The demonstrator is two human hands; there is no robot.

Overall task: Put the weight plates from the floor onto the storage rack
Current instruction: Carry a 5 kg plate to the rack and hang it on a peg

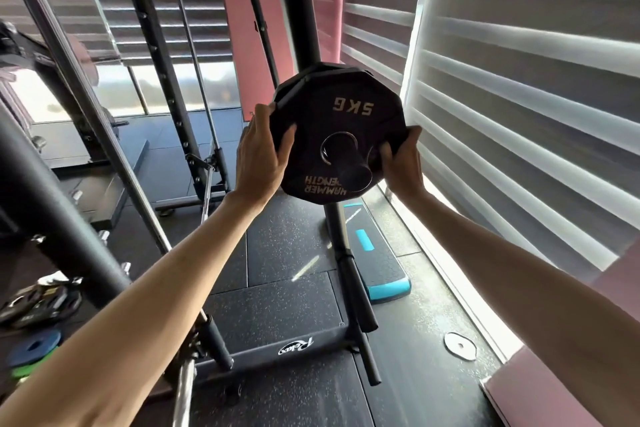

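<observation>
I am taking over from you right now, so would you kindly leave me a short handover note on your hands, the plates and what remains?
Left hand: grips the left edge of the black 5 kg plate.
Right hand: grips its right edge.
The plate is threaded on the rack's peg, whose end pokes out through the centre hole. Another plate seems to sit behind it.
Done: this plate is on the peg, not yet let go.
Left: slide it home and release. Then fetch the blue plate and the black plates from the floor on the left.
</observation>
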